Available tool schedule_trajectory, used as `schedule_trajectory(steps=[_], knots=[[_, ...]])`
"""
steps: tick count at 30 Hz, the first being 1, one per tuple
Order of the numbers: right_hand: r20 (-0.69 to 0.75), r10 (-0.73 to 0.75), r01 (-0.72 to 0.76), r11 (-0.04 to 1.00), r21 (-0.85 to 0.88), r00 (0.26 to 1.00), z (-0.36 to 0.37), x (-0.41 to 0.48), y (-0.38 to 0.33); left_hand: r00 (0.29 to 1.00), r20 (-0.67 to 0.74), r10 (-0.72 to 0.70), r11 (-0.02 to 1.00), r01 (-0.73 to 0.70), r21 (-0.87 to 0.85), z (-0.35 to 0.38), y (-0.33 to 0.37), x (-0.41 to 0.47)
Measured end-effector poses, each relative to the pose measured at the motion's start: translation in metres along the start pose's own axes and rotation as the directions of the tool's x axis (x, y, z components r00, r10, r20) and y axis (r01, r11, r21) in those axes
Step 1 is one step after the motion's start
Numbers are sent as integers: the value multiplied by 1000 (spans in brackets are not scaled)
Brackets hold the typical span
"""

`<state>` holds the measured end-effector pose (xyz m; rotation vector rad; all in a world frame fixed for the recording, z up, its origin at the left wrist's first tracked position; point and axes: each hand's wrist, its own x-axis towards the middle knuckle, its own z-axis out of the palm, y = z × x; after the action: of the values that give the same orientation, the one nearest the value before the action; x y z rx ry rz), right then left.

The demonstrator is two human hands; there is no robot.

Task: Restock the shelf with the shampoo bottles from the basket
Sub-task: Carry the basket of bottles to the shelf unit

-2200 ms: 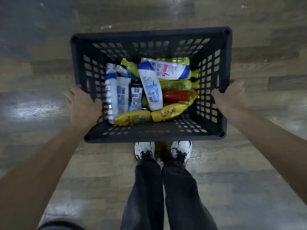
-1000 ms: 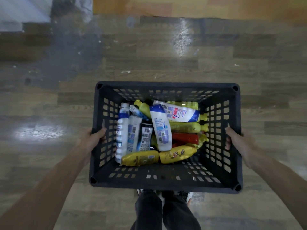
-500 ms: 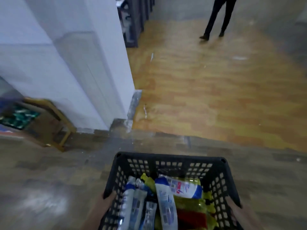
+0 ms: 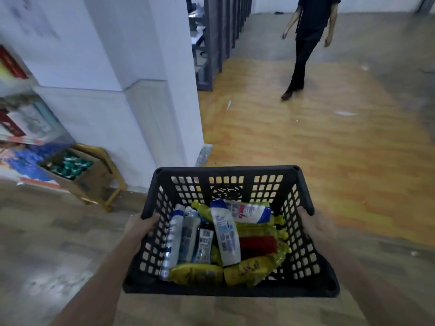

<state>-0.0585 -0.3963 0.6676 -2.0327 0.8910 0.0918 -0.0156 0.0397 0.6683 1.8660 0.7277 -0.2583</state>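
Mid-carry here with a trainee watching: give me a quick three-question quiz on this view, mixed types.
1. True or false: both hands grip the basket.
2. Which bottle lies between yellow bottles on the basket's right side? A) green B) red C) black
3. Fill in: beyond the basket, a person in dark clothes walks on the ____-toned floor.

Key:
1. True: the left hand and the right hand each hold a side wall.
2. B, the red bottle.
3. Orange: the walking person crosses the orange floor.

left hand (image 4: 138, 225): bare; no glove, ring or watch | right hand (image 4: 316, 225): bare likewise | forearms: uncovered; no sleeve visible
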Motion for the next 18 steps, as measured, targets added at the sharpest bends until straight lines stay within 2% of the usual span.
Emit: schedule_trajectory(steps=[5, 8, 16, 18], knots=[[-6, -82, 81, 992, -96, 997, 9, 27, -35, 995, -95, -4, 1000, 6, 19, -5, 10, 13], [14, -101, 102, 981, -164, 995, 25, 52, -57, 994, -103, -37, 999, 40, 30, -5, 22, 30], [106, -196, 216, 949, -230, 975, 68, 115, -121, 967, -140, -215, 975, 203, -93, -9, 22, 79], [148, -232, 262, 937, -232, 961, 74, 124, -140, 958, -178, -224, 970, 203, -130, -12, 21, 80]])
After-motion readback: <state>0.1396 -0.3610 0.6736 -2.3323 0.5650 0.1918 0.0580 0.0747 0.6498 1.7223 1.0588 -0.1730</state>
